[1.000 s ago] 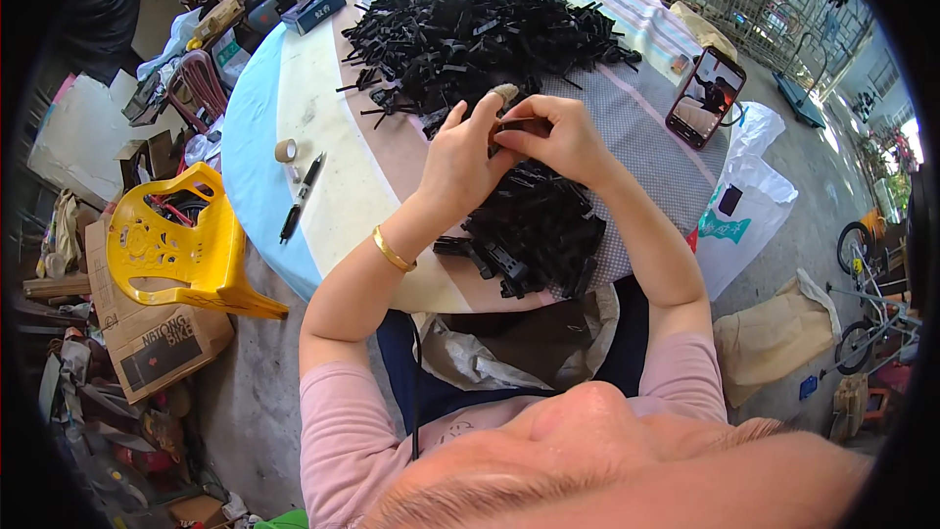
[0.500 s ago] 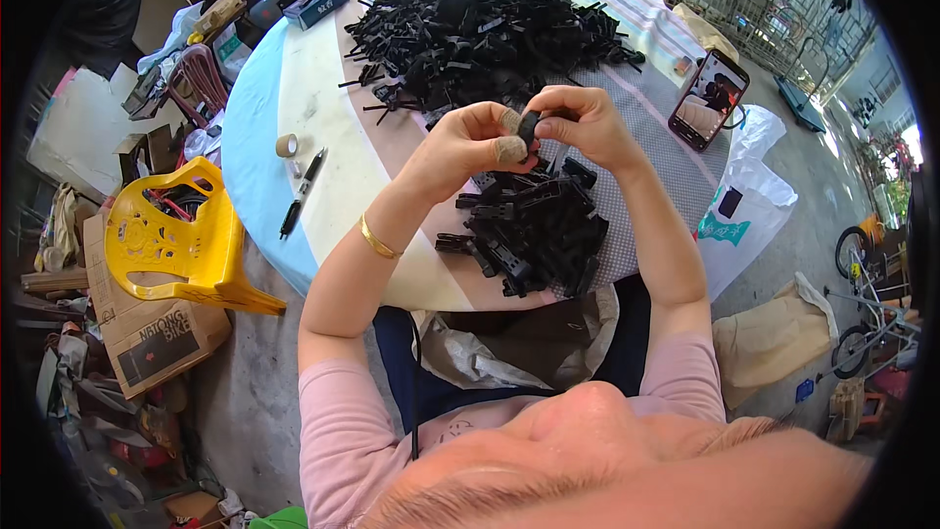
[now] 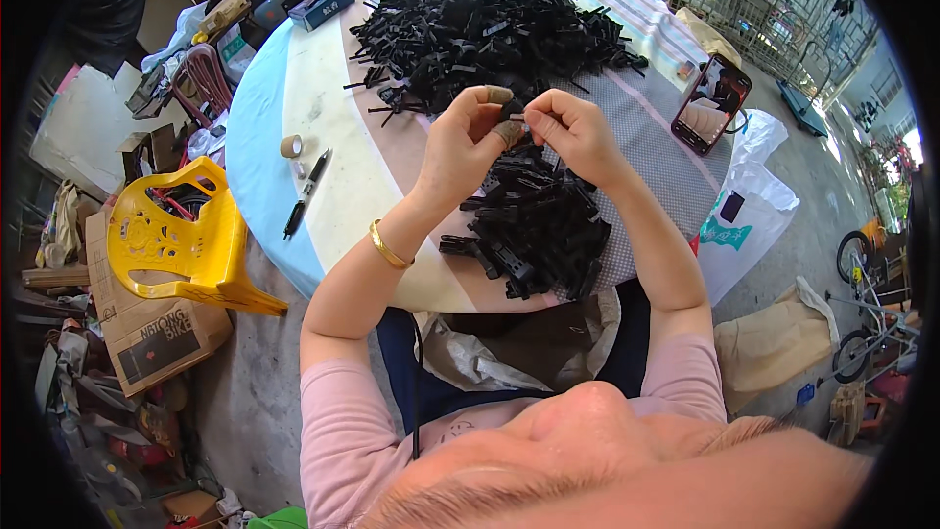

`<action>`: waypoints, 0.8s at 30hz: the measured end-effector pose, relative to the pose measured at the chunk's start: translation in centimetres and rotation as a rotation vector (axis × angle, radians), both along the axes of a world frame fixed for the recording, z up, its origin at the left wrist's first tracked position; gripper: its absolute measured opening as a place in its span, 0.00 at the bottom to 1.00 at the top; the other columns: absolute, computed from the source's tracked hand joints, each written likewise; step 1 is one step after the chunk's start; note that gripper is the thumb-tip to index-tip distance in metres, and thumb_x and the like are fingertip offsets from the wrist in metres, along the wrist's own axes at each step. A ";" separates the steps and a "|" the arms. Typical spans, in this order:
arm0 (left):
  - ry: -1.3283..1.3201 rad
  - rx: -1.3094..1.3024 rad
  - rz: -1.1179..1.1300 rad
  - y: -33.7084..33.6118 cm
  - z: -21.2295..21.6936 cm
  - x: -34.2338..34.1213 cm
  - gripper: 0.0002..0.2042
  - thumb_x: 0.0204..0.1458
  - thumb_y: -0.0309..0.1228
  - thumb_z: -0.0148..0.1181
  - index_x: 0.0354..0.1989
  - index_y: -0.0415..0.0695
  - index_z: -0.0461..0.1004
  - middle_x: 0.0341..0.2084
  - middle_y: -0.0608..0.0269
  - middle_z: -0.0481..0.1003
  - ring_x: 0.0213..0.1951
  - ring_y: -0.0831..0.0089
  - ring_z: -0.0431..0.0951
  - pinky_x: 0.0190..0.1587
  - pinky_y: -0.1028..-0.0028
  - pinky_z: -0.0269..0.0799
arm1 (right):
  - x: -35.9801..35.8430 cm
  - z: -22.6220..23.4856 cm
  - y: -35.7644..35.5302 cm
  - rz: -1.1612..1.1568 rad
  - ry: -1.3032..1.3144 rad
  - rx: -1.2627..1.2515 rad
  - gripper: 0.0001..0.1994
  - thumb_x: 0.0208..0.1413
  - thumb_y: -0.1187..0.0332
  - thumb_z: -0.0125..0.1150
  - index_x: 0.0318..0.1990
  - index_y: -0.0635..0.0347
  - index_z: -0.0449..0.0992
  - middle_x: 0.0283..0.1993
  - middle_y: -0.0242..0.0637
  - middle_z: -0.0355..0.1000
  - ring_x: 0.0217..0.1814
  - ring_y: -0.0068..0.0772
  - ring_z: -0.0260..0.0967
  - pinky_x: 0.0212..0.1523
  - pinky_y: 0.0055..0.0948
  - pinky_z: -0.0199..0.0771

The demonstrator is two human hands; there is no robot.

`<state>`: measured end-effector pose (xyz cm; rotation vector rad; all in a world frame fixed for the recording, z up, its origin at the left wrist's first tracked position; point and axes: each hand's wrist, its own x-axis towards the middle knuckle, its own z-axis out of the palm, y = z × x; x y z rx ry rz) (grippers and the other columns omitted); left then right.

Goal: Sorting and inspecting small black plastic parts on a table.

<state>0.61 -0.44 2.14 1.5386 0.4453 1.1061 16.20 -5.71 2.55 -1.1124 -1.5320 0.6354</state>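
Note:
Between my two hands, over the table's middle, is a small black plastic part (image 3: 511, 110), mostly covered by my fingers. My left hand (image 3: 466, 135), with tan tape around its thumb and index fingertip, pinches this part. My right hand (image 3: 576, 135) has its thumb and index finger pressed together at the part's right side; whatever tiny piece sits in that pinch is too small to name. Just below my hands lies a smaller heap of black plastic parts (image 3: 534, 235). Beyond them spreads a large pile of black pieces with thin prongs (image 3: 480, 34).
On the cloth-covered round table (image 3: 259, 152) lie a marker pen (image 3: 307, 194) and a tape roll (image 3: 291, 145). A box (image 3: 321, 7) stands at the far left. A phone (image 3: 712, 105) leans at the right, near a white plastic bag (image 3: 749, 206). A yellow chair (image 3: 186, 235) stands left.
My hands have turned and drawn slightly apart around the black part. My right fingers have shifted from covering it to pinching at its right side.

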 end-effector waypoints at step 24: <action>0.474 0.503 -0.311 -1.3 1.1 -0.3 0.15 0.39 0.22 0.62 0.38 0.38 0.71 0.31 0.59 0.75 0.35 0.71 0.75 0.41 0.75 0.69 | 6.7 -1.6 3.4 -0.441 -0.462 0.048 0.08 0.44 0.68 0.59 0.31 0.61 0.75 0.25 0.36 0.72 0.26 0.26 0.69 0.27 0.23 0.67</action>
